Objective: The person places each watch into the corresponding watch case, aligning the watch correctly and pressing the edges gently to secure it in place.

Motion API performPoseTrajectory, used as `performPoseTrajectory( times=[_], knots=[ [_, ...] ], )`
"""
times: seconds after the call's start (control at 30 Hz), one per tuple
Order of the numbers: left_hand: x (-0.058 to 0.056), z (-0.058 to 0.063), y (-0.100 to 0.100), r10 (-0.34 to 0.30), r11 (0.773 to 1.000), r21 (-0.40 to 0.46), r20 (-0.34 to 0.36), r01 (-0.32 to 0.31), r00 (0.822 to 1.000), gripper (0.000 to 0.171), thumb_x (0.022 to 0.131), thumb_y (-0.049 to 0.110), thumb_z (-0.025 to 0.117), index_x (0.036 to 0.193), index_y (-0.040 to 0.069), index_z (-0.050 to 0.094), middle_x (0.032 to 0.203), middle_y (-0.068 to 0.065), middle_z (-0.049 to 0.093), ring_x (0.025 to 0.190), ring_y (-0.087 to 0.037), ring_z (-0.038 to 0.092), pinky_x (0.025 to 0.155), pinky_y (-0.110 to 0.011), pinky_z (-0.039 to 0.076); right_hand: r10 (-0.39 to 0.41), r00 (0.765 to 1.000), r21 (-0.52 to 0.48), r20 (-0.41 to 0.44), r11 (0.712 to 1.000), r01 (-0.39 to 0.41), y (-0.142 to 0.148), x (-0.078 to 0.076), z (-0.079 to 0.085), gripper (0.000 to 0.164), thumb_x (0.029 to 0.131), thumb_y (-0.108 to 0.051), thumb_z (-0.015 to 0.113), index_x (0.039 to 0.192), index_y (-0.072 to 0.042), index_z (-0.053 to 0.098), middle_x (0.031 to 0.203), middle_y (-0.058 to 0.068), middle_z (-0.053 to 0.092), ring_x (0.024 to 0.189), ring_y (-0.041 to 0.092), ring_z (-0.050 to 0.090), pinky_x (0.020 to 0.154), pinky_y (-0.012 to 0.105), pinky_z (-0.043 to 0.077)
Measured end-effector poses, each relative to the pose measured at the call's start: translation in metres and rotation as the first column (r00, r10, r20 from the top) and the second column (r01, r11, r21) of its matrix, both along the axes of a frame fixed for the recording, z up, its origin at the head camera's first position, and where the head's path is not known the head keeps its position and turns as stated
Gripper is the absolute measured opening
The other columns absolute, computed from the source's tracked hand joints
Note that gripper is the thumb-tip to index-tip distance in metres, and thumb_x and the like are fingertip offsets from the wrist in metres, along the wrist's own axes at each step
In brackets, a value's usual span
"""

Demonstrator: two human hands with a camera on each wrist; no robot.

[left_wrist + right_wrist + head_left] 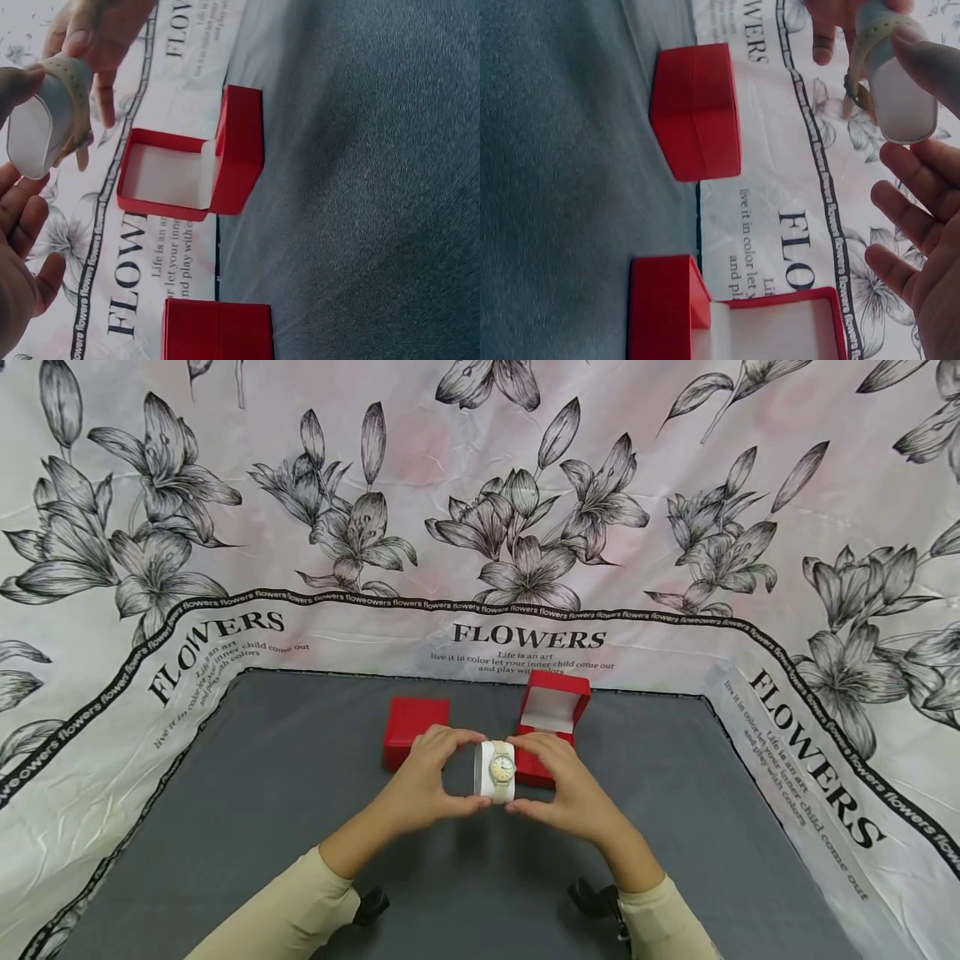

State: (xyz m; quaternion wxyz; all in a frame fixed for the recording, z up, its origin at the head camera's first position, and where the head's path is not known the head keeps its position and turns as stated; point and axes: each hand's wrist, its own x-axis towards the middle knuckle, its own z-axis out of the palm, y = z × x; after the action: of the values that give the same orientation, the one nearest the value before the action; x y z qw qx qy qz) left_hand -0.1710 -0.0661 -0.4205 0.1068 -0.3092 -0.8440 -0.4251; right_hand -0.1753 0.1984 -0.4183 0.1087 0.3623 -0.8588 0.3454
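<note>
Above the table, a cream-strapped wristwatch (502, 767) with a pale dial is wrapped round a white watch cushion (482, 772). My left hand (429, 781) pinches one end of the cushion between thumb and fingers. On the opposite end, my right hand (561, 787) pinches it the same way. In the left wrist view the strap's holes (69, 75) and the cushion's flat white end (30, 135) show. Beyond the right hand stands an open red watch box (557, 687), its lid raised and lined in white. A closed red box (416, 727) sits beyond the left hand.
A grey cloth (300, 760) covers the table. White fabric with printed black flowers (525, 527) hangs behind it and runs along its sides. Black straps (371, 906) show at both wrists.
</note>
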Motion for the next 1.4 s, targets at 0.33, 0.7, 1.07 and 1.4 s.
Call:
performPoseTrajectory(
  times=[0.33,0.7,1.07,1.4],
  knots=[
    [-0.017,0.005,0.012,-0.025,0.988,-0.151,0.015,0.027,1.000,0.076,0.076,0.039,0.092,0.140,0.017,0.056,0.132,0.004,0.061,0.120,-0.011,0.046,0.100,-0.044,0.038,-0.045,0.993,0.082,-0.107,0.995,0.054,0.010,-0.012,-0.001,0.077,0.072,-0.032,0.093,0.138,-0.013,0.057,0.136,0.001,0.061,0.127,0.022,0.052,0.110,0.053,0.035],
    [-0.032,0.013,0.030,-0.062,0.950,-0.305,0.045,0.073,0.997,0.082,0.077,0.039,0.090,0.146,0.016,0.052,0.146,0.001,0.055,0.130,-0.016,0.044,0.105,-0.045,0.036,-0.125,0.990,0.052,-0.068,0.990,0.128,0.024,-0.015,-0.005,0.075,0.069,-0.030,0.092,0.134,-0.012,0.057,0.132,0.002,0.062,0.124,0.021,0.055,0.111,0.056,0.034],
    [-0.047,0.013,0.052,-0.091,0.950,-0.291,0.088,0.113,0.992,0.081,0.081,0.039,0.087,0.149,0.017,0.050,0.147,0.001,0.054,0.132,-0.018,0.042,0.108,-0.047,0.034,-0.167,0.982,0.014,-0.087,0.986,0.169,0.046,-0.015,-0.006,0.075,0.070,-0.024,0.093,0.134,-0.011,0.056,0.129,0.005,0.062,0.121,0.025,0.053,0.107,0.058,0.036],
    [-0.066,0.013,0.059,-0.049,0.945,-0.319,0.085,0.074,0.995,0.080,0.080,0.040,0.087,0.148,0.018,0.052,0.144,-0.002,0.059,0.129,-0.018,0.044,0.106,-0.047,0.034,-0.170,0.985,0.073,-0.001,0.983,0.170,0.052,-0.035,-0.001,0.078,0.075,-0.026,0.093,0.142,-0.011,0.055,0.140,0.008,0.058,0.129,0.028,0.050,0.110,0.062,0.034]
  ],
)
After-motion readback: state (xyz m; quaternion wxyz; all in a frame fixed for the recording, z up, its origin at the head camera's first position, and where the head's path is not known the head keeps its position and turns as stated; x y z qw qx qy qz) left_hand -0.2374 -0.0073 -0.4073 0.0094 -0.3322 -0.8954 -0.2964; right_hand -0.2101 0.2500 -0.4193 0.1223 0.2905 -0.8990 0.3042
